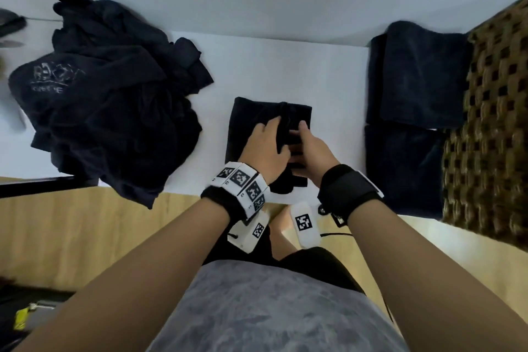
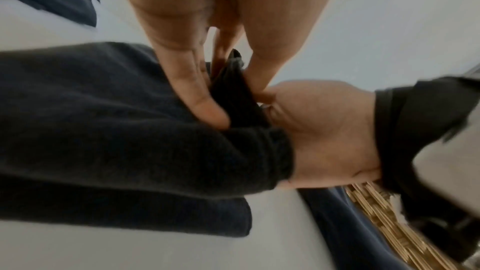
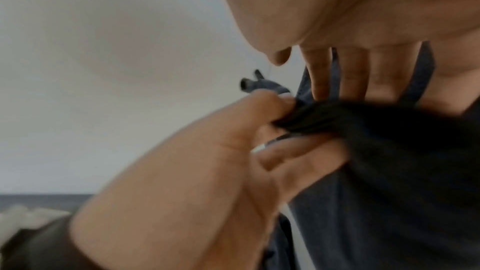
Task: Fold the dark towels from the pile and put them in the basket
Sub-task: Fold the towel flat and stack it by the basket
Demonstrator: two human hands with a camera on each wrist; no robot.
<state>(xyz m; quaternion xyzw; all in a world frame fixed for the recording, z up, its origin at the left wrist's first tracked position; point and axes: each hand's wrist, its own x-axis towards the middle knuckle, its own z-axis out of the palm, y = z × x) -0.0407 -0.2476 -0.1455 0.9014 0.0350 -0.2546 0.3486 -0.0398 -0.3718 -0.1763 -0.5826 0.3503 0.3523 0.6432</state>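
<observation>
With my left hand (image 1: 264, 148) and right hand (image 1: 310, 151) both pinching a raised ridge of the half-folded towel (image 1: 257, 111) mid-table (image 1: 328, 71), between the pile (image 1: 108, 100) and the basket (image 1: 491, 134), I risk the layers slipping apart if either pinch loosens.

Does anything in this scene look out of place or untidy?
Yes. The pile of dark towels sags over the table's front edge. The towel being folded is bunched in a ridge where both hands grip it.
</observation>
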